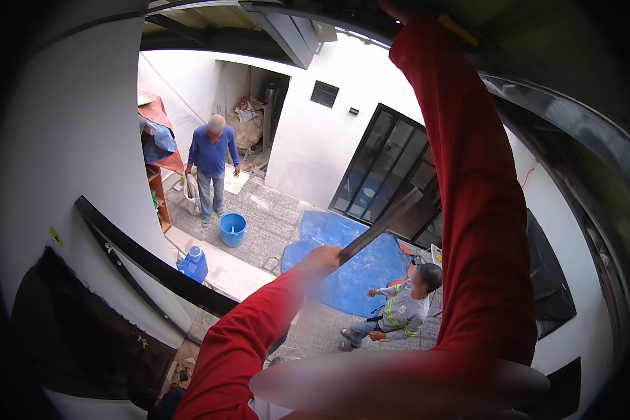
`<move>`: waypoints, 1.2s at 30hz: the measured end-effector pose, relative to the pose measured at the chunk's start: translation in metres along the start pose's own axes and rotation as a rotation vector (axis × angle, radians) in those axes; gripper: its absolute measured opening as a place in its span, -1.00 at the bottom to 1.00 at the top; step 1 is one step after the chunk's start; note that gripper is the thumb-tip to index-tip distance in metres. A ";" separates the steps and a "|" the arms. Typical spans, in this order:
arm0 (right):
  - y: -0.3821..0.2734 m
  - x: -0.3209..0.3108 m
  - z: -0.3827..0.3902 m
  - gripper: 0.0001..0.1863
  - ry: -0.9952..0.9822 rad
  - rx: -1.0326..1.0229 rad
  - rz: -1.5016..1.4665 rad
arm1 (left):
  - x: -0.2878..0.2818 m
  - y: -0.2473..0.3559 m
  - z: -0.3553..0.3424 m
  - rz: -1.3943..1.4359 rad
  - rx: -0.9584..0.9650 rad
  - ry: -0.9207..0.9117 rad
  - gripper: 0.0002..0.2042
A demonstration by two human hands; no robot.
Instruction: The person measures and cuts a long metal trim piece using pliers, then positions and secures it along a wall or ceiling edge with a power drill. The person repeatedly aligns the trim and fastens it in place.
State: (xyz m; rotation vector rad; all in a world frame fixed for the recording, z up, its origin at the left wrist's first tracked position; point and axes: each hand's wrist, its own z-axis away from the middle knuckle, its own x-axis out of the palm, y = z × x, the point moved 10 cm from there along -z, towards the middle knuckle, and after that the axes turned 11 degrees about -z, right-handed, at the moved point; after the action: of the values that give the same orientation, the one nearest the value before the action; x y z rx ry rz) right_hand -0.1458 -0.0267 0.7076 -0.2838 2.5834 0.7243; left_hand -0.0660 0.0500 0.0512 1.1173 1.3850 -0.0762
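My left hand (320,260) is closed around a long, narrow metal bar (379,226). The bar slants up and to the right from my fist, over the paved yard far below. My right arm, in a red sleeve (472,189), stretches straight up. Only a dark part of my right hand (399,9) shows at the top edge, close to the roof framing; its fingers are hidden. A pale blurred shape (399,381) covers the lower middle of the view.
A dark beam (154,262) crosses at left. Metal roof edging (567,115) runs along the right. Below, one person (213,157) stands near a blue bucket (232,229), another person (406,308) beside a blue tarp (360,280). A blue jug (194,264) stands on a ledge.
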 end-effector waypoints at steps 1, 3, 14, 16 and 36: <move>-0.004 -0.007 0.002 -0.61 0.002 -0.065 -0.080 | -0.001 0.000 0.001 -0.006 -0.008 -0.002 -0.64; -0.007 -0.012 0.004 -0.59 -0.016 -0.088 -0.161 | -0.003 0.002 0.002 -0.007 -0.005 0.010 -0.64; 0.015 -0.029 0.055 -0.53 0.225 -0.027 0.086 | 0.001 -0.003 -0.001 -0.003 -0.011 0.000 -0.65; 0.002 -0.037 0.059 -0.52 0.312 -0.126 0.071 | 0.004 -0.005 -0.001 -0.004 -0.015 0.001 -0.65; -0.025 -0.033 0.052 -0.46 0.196 -0.165 0.142 | 0.005 -0.008 -0.003 0.010 -0.001 0.009 -0.65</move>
State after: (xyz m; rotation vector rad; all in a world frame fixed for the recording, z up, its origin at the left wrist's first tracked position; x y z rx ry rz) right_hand -0.0905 -0.0175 0.6718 -0.2341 2.7539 1.0100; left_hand -0.0717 0.0505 0.0436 1.1246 1.3876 -0.0635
